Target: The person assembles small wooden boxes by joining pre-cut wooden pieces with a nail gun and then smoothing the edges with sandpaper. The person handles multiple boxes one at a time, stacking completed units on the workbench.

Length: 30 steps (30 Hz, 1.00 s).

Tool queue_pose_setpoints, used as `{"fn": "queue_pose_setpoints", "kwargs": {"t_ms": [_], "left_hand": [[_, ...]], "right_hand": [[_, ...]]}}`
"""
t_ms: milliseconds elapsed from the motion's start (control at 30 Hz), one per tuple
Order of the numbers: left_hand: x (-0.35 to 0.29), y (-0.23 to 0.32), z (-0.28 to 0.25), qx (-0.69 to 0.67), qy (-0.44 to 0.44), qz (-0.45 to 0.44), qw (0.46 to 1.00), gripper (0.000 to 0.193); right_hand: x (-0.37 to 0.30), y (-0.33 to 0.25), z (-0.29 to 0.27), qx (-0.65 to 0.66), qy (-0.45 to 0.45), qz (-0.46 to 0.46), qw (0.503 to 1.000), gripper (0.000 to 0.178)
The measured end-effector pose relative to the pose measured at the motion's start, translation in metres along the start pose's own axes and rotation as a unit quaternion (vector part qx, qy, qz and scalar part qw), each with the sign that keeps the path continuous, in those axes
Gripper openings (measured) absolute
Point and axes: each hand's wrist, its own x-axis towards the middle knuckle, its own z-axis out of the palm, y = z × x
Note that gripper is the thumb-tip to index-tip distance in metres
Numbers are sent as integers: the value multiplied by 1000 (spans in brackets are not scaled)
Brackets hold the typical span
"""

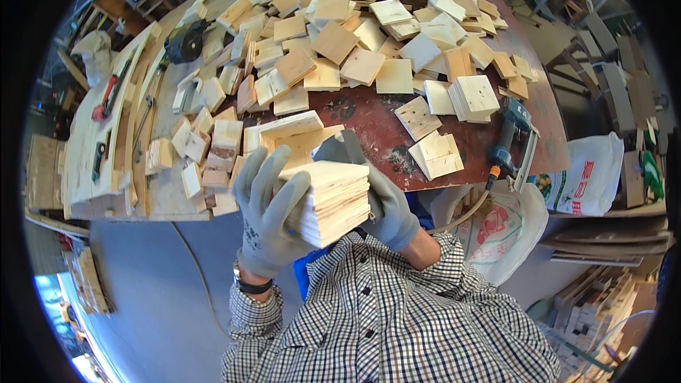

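Note:
Close in front of my chest, a thick stack of square wooden pieces (330,202) is held between both hands, its layered edges facing me. My left hand (268,209), in a grey glove, presses along the stack's left side with its thumb near the top and its fingers raised and partly apart. My right hand (389,209), also gloved, grips the right and far side; its fingers are partly hidden behind the stack. Just beyond, a few boards form a small wooden box-like shape (292,128) at the near edge of the table.
A big heap of loose square wood pieces (362,64) covers the dark red table (390,163). A nail gun (512,135) with a hose lies at the right edge. A black tape measure (186,42) and a red-handled tool (106,98) rest left. White plastic bags (585,174) hang right.

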Motion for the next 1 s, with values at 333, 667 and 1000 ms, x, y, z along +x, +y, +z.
{"fn": "queue_pose_setpoints", "kwargs": {"t_ms": [333, 667, 1000], "left_hand": [[-21, 12, 23, -43, 68, -174, 982, 103], [-25, 12, 19, -67, 97, -189, 975, 108], [-34, 2, 18, -278, 69, -292, 912, 110]], "right_hand": [[55, -54, -33, -61, 77, 59, 993, 66], [68, -14, -37, -163, 17, 167, 972, 64], [72, -32, -48, -281, -81, -41, 955, 67]]}}
